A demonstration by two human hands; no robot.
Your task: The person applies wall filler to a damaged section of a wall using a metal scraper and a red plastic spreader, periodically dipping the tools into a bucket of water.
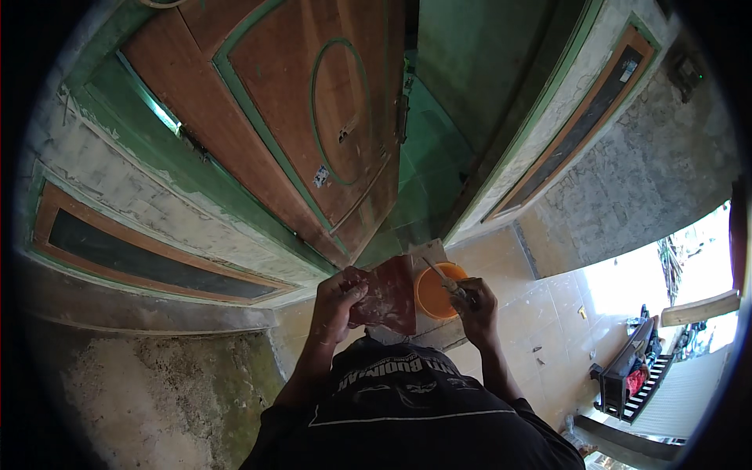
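My left hand [341, 301] is closed on the left edge of a reddish-brown flat sheet [389, 294] with whitish smears; I cannot tell its material. In my right hand [476, 312] is a slim hand tool [439, 270] with a pale shaft, its far end pointing up and left. The fingers wrap round its near end, so its exact kind is unclear. Below the tool stands an orange bucket [424, 293] on the floor, right beside the sheet. Both hands are held in front of my body at about the same height.
Ahead, a brown wooden door [290, 94] with green trim stands ajar in a green frame [157, 164]. Patchy plastered walls with narrow dark window panels [149, 251] flank it. Pale floor tiles [501, 274] lie to the right, with a dark slatted bench [633, 372] beyond.
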